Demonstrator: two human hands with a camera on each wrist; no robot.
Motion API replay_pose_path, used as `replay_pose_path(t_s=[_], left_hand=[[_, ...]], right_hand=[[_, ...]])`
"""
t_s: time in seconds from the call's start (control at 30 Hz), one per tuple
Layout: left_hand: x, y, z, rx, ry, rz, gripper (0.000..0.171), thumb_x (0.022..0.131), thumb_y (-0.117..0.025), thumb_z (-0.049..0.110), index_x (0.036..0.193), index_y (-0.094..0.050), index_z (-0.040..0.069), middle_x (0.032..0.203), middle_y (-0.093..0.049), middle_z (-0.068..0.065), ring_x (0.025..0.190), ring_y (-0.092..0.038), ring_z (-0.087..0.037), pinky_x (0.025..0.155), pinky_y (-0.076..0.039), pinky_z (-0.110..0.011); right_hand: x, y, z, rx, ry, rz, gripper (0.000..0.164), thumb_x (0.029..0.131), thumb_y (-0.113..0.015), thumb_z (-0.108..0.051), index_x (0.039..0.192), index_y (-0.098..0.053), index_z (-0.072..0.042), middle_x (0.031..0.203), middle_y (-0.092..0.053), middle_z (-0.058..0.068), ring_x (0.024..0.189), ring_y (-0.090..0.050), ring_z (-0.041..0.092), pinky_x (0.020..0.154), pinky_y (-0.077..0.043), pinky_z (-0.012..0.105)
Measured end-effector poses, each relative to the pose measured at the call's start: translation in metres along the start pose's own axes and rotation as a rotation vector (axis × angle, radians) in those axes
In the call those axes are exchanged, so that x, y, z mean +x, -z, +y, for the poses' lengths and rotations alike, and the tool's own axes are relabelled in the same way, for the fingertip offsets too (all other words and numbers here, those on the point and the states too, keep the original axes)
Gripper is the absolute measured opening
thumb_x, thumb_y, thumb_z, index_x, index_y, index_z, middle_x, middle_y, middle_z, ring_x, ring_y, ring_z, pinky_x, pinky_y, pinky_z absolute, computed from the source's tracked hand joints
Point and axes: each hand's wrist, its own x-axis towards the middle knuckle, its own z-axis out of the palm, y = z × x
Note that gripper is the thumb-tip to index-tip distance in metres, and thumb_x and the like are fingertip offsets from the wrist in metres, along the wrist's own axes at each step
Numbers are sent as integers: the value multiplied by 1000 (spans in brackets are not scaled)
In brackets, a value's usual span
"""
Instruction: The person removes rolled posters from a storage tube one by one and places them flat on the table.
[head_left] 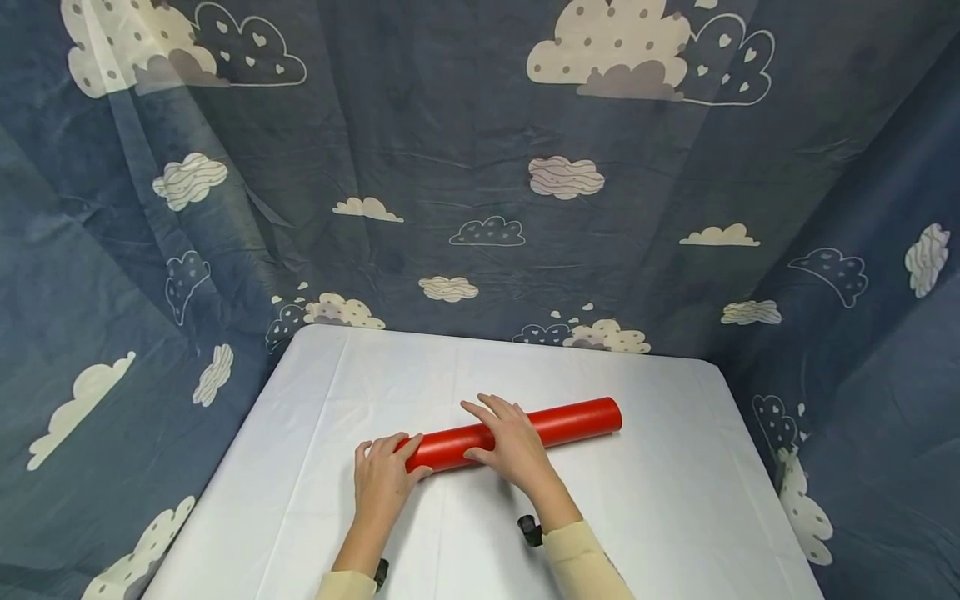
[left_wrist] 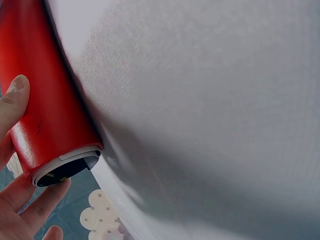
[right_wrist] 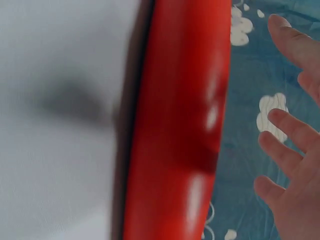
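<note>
A long red roll point(head_left: 573, 422) lies at a slant across the white tabletop, its right end farther back. Its left end, in the left wrist view, shows a pale layered rim and a dark inside with small yellow marks; the roll point(left_wrist: 47, 95) looks like a wound-up sheet. My left hand point(head_left: 381, 483) holds that end, the thumb point(left_wrist: 16, 97) on the red surface and the other fingers around the rim. Over the middle of the roll is my right hand point(head_left: 517, 446), fingers spread. The right wrist view shows these fingers point(right_wrist: 285, 155) straight and apart from the roll.
A white cloth point(head_left: 660, 483) covers the table. Dark blue curtains point(head_left: 420, 133) with cloud prints hang behind it and at both sides. Black straps with small devices point(head_left: 530, 531) sit at the wrists, below pale yellow sleeves point(head_left: 585, 562).
</note>
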Motion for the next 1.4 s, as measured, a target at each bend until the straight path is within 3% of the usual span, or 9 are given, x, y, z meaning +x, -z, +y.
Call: replay_pose_path(t_s=[0.37, 1.0, 1.4], left_hand=[[-2, -1, 0, -1, -24, 35, 60, 72, -95, 44, 127, -79, 24, 119, -79, -7, 112, -72, -30, 102, -48, -55], [-1, -1, -1, 7, -45, 70, 60, 70, -96, 43, 125, -80, 23, 118, -80, -7, 112, -72, -28, 101, -49, -55], [-6, -3, 0, 4, -41, 78, 60, 72, -95, 42, 127, -79, 24, 123, -78, -8, 114, -71, -30, 99, -50, -53]], right_hand=[[-1, -28, -12, -33, 60, -40, 76, 85, -89, -41, 153, -57, -32, 157, -57, 5, 147, -52, 29, 124, -37, 63], [2, -47, -26, -94, 129, -26, 67, 87, -87, -42, 148, -62, -32, 148, -64, 2, 139, -58, 23, 122, -42, 58], [-3, -72, -26, -166, 145, 108, 57, 85, -89, -39, 139, -69, -32, 133, -70, 0, 128, -62, 22, 119, -43, 60]])
